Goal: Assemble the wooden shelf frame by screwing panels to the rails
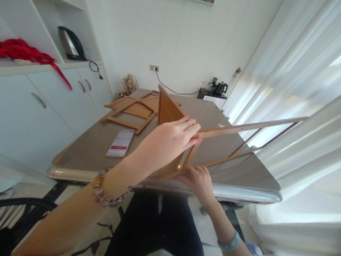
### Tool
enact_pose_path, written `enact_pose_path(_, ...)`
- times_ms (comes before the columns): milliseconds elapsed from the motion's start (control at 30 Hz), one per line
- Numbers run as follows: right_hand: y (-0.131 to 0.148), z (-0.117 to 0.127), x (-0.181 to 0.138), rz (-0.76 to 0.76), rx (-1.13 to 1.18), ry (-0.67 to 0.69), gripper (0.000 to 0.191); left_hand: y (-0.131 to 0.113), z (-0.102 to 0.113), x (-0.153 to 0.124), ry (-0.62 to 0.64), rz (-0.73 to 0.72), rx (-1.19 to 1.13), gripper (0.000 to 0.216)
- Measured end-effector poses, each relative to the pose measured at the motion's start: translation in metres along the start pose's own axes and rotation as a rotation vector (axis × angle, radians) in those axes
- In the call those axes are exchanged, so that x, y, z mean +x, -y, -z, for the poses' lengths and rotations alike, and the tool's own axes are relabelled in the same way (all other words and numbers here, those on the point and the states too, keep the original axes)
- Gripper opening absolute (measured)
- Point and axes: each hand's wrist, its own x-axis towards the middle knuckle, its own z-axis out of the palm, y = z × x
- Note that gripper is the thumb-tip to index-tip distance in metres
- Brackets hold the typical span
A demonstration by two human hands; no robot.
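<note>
A slatless wooden frame (245, 127) stretches right across the table, with two long rails and crossbars. At its left end it meets an upright brown wooden panel (169, 106). Over the upper corner, where rail and panel come together, my left hand (178, 134) is closed, its fingers beside a small round screw or hole (199, 136). My right hand (198, 181) grips the lower corner near the table's front edge. Its fingertips are partly hidden behind the wood. I cannot tell whether the panel and frame are fastened together.
More wooden frames and panels (125, 122) lie on the back left of the table (85, 153). A phone (120, 143) showing a timer rests left of my arm. White curtains (295, 81) hang close on the right; a black chair (23, 206) stands at lower left.
</note>
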Motion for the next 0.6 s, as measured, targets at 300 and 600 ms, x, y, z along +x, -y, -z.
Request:
enact_pose_path(300, -0.0001, -0.0006, -0.0005, 0.007, -0.007, -0.008, 0.041, 0.0009, -0.002, -0.0005, -0.028, -0.006, 0.002, 0.025)
enact_pose_path(600, -0.0026, -0.0021, -0.0027, 0.033, 0.005, -0.025, 0.04, -0.0001, -0.0026, -0.0012, -0.044, -0.001, -0.003, 0.023)
